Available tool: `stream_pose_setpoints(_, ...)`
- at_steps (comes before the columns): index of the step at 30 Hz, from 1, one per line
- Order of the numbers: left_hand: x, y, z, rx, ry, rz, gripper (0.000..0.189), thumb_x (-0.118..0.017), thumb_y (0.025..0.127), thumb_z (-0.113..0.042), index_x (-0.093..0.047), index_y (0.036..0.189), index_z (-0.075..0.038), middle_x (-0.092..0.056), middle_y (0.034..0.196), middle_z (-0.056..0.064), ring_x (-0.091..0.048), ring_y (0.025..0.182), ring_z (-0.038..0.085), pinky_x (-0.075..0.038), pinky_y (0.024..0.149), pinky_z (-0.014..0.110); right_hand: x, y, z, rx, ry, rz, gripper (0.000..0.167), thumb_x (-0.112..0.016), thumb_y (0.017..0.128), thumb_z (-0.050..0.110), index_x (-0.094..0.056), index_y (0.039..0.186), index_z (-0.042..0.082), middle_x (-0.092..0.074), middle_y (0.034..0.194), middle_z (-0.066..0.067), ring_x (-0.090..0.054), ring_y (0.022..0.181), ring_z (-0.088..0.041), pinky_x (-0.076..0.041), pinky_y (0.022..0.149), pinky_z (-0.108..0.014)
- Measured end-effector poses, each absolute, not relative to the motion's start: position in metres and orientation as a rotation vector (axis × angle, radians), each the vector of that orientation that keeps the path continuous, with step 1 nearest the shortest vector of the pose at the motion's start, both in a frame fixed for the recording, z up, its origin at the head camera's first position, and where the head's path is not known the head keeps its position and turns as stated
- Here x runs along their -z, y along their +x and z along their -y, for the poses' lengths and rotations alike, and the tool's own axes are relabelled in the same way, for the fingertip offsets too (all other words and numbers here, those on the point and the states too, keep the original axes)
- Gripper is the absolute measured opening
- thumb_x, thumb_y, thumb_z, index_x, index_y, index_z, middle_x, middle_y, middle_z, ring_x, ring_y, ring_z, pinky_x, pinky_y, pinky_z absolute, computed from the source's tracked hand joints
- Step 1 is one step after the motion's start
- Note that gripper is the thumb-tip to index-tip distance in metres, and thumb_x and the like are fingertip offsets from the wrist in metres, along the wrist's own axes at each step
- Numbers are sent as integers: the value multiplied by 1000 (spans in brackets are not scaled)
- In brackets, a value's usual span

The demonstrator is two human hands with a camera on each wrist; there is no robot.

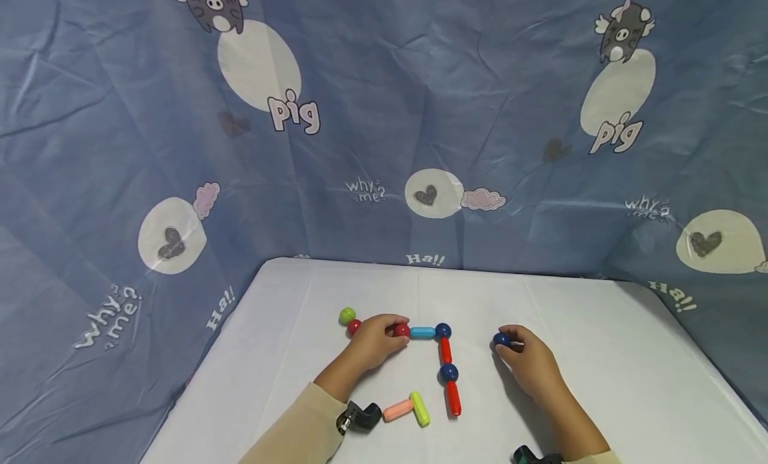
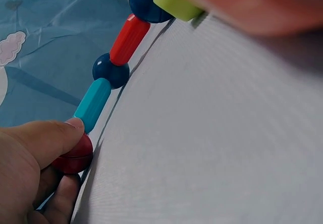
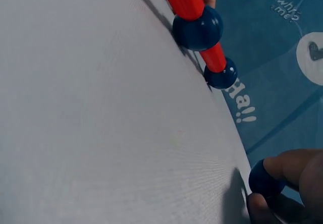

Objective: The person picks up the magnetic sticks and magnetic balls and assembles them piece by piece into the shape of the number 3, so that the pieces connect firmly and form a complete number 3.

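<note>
In the head view my left hand [image 1: 373,345] pinches a red ball [image 1: 401,330] at one end of a chain of toy pieces. From that ball run a light-blue rod [image 1: 423,333], a blue ball [image 1: 443,331], a red rod [image 1: 445,351], a second blue ball [image 1: 449,373] and another red rod [image 1: 453,399], bending toward me. Thumb and fingers of the left hand [image 2: 35,158] are on the red ball [image 2: 75,157] in the left wrist view. Apart from the chain, to its right, my right hand [image 1: 533,363] pinches a loose blue ball [image 3: 264,179].
A green ball [image 1: 347,316] and a red ball [image 1: 354,327] lie beyond my left wrist. Nearer me, a salmon rod [image 1: 398,411] meets a yellow-green rod [image 1: 420,409] on the white table [image 1: 288,384]. A blue printed cloth [image 1: 360,137] hangs behind.
</note>
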State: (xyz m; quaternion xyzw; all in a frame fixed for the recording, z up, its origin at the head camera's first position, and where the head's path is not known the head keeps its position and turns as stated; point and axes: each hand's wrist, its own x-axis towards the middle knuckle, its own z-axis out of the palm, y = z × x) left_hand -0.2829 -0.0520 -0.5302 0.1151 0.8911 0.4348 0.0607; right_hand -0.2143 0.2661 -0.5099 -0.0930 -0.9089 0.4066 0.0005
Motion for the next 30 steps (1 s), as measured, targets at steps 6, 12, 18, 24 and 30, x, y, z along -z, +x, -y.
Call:
stream_pose_setpoints(6,530,-283,51,-1332,335,-2690,41,-84,90,-21,-73,130,-23,-69,137,5,-64,128,25,-56,103,43,509,-208,-269,-1360,-267,2853,42,-70,100,23,-62,139,11,-62,141,-19,-63,126,-38,-57,83,-36)
stream_pose_setpoints(12,530,-281,51,-1328,343,-2693,40,-84,90,-20,-74,129,-22,-69,135,5,-65,125,24,-57,102,43,508,-197,-267,-1408,-275,2877,42,-71,99,24,-63,138,14,-62,142,-16,-64,126,-36,-57,88,-41)
stream_pose_setpoints(18,530,-282,52,-1318,346,-2700,39,-83,90,-21,-74,128,-22,-69,135,5,-65,125,24,-57,102,43,506,-192,-263,-1442,-259,2873,42,-73,98,25,-64,137,14,-65,140,-14,-65,124,-34,-58,87,-43)
stream_pose_setpoints(24,532,-283,52,-1313,349,-2707,39,-83,90,-21,-74,128,-23,-69,135,5,-65,125,24,-57,102,43,506,-188,-255,-1456,-254,2893,40,-76,95,22,-67,132,14,-70,131,-12,-68,113,-26,-56,76,-34)
stream_pose_setpoints(30,530,-282,51,-1302,337,-2711,40,-84,90,-21,-74,128,-23,-70,135,4,-65,125,23,-57,102,43,507,-183,-252,-1476,-234,2917,38,-79,92,22,-69,129,17,-71,127,-7,-68,110,-22,-55,78,-35)
